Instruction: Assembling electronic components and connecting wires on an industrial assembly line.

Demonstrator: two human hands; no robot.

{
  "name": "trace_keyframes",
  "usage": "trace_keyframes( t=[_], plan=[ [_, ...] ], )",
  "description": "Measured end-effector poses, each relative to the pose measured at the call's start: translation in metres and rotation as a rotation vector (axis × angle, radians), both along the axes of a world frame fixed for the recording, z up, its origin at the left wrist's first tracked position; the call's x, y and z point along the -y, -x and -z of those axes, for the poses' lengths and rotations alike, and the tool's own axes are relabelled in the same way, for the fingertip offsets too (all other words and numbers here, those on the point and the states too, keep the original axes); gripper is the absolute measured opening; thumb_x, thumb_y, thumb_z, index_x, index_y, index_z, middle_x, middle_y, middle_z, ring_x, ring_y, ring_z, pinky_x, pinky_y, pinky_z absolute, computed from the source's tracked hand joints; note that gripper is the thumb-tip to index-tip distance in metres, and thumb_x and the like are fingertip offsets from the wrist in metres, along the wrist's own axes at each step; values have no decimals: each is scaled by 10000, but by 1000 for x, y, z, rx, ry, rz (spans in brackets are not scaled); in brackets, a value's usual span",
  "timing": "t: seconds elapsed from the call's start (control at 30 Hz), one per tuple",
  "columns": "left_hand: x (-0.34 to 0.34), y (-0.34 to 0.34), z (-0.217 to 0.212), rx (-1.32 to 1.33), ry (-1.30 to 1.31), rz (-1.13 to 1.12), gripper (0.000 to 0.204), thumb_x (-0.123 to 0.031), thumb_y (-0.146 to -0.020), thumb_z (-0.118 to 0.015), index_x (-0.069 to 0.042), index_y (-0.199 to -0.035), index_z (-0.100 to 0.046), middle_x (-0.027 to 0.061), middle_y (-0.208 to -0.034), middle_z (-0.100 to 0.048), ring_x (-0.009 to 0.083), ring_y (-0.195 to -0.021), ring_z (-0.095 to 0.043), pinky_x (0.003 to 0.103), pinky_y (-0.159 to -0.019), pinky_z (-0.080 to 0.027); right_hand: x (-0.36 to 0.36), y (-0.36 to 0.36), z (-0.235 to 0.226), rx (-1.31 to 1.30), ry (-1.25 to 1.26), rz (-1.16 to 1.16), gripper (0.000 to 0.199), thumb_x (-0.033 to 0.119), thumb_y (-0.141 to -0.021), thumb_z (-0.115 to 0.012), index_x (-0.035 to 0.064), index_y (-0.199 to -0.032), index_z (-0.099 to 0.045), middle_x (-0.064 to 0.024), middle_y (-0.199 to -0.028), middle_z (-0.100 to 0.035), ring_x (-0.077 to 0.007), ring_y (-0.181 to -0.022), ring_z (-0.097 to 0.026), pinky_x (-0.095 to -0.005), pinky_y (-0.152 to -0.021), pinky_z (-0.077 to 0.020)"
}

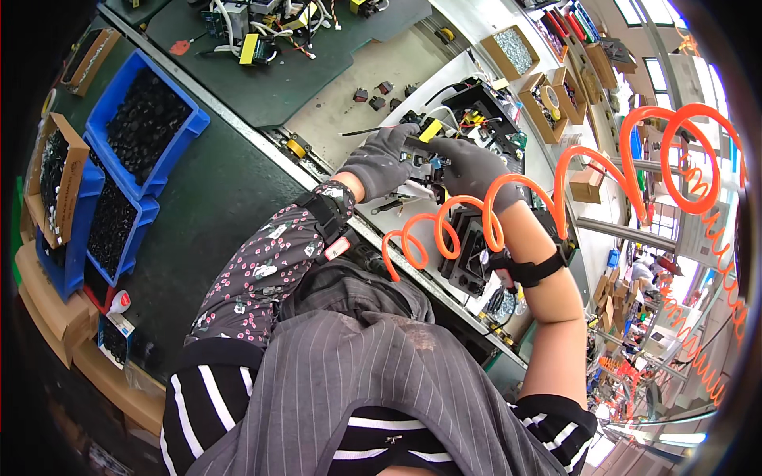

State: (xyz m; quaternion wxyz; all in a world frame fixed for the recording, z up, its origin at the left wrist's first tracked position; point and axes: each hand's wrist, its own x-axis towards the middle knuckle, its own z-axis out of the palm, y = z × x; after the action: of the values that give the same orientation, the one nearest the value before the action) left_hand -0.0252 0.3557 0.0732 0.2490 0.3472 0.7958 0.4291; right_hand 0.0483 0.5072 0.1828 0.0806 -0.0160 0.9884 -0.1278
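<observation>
Where your left hand [379, 164] and right hand [475, 168] meet: a small dark module [429, 163] with a bluish piece on it, held over the pale surface [329, 103], past its near edge.
State of your hands: both gloved, fingers bent around the module from either side, grasping it.
Open black housing [502, 119]: beyond your right hand, toward the surface's far edge, wires showing inside; whether they run to the module is hidden from you.
Done, by the look of it: wiring sits in the housing, so this unit seems partway.
Left, as far as it shows: the module is in your hands and the housing lies uncovered, so seating and closing seem undone.
Loose dark switches [377, 96]: scattered beyond your left hand, near the right edge of the green board [294, 91], apparently unfitted.
Wired assemblies [250, 49]: on that board, toward its far edge; you cannot tell whether they are finished.
Blue bins [197, 120]: along the left, with plenty of small black parts inside.
</observation>
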Motion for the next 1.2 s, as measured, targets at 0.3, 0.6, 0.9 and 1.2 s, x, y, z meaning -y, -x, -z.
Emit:
trace_keyframes(
  t=[0.3,0.6,0.9,1.2],
  plan=[
    [0,-1,7,-8,20,17,631,-277,-770,-594,-206,-1321,-294,152,-1306,-367,341,-1227,-362,413,-1034,-297,9,15,-5,522,-443,-139,190,158,-793,-545,23,-901,-623,-137,-820,-656,-299,-828,-648,-415,-685,-516],
    [-5,-1,9,-27,10,50,635,-169,-743,-592,-119,-1304,-299,202,-1259,-406,354,-1203,-380,399,-1026,-312,-13,-42,86,341,2584,1082,129,113,-911,-451,17,-877,-531,-59,-721,-576,-143,-554,-526,-261,-507,-456],
    [-7,-4,6,-48,9,58,639,-172,-743,-596,-129,-1309,-303,202,-1246,-415,352,-1191,-395,395,-1011,-326,-10,-52,25,-64,655,737,227,218,-865,-527,33,-980,-590,-104,-761,-624,-226,-632,-602,-323,-559,-483],
    [-5,-13,16,-50,-25,27,608,-241,-774,-604,-219,-1299,-298,167,-1240,-413,366,-1185,-397,430,-996,-339,5,0,17,172,-574,55,153,173,-721,-607,21,-736,-606,-170,-669,-616,-327,-637,-638,-396,-542,-501]
  ],
)
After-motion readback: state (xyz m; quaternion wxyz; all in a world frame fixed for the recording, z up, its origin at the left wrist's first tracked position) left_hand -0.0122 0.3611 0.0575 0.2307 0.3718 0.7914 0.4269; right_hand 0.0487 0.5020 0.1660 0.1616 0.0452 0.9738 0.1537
